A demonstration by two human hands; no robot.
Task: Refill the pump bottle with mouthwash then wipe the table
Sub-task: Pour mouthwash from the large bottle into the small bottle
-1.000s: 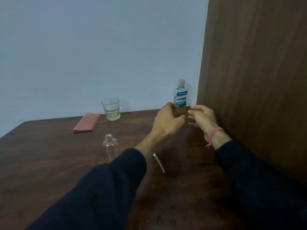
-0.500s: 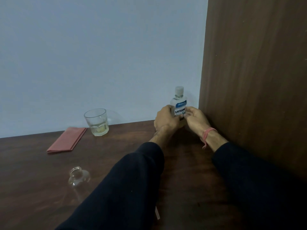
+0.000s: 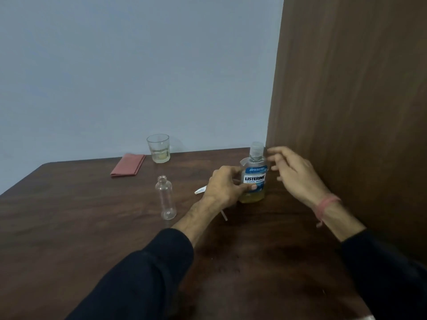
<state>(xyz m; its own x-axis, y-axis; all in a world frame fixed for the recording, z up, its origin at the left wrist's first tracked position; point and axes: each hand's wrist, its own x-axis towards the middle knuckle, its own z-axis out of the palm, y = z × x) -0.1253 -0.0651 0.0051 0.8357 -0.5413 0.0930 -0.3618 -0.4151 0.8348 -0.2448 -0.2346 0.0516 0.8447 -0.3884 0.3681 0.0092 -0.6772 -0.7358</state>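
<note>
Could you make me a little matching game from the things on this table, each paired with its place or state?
Things:
1. mouthwash bottle
2. small clear bottle
3. glass
4. red cloth

States:
A. folded flat, far left
B. open neck, empty, standing alone
C. gripped by the left hand, cap on
D. near the wall, a little pale liquid inside

Pairs: 1-C, 2-B, 3-D, 4-A
</note>
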